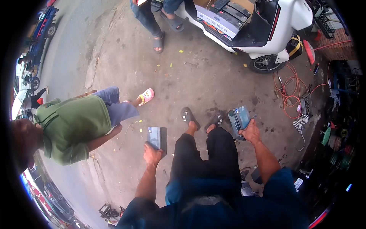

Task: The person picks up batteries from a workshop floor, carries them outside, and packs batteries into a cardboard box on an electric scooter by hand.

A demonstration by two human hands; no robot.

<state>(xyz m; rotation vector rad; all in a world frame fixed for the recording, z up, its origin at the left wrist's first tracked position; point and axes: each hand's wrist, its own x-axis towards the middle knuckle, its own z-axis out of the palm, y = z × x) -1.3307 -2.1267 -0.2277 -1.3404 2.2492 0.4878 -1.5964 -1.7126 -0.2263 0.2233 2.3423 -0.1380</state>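
My left hand (152,155) is closed around the near end of a dark, block-shaped battery (156,136) with a pale blue label. On the other side, my right hand (251,132) grips a similar battery (239,117), its blue-grey labelled face turned up. Both batteries hang above the concrete, to either side of my legs, and the fingers beneath them are partly hidden. More dark batteries (230,13) lie in an open cardboard box (218,20) on the footboard of a white scooter (267,45) ahead.
A person in a green shirt (74,126) stands close on my left. Another person's sandalled feet (158,42) are beside the scooter. An orange hose (291,89) lies coiled on the ground to the right, near dark shelving with cluttered goods (337,149). A road (72,49) runs along the left.
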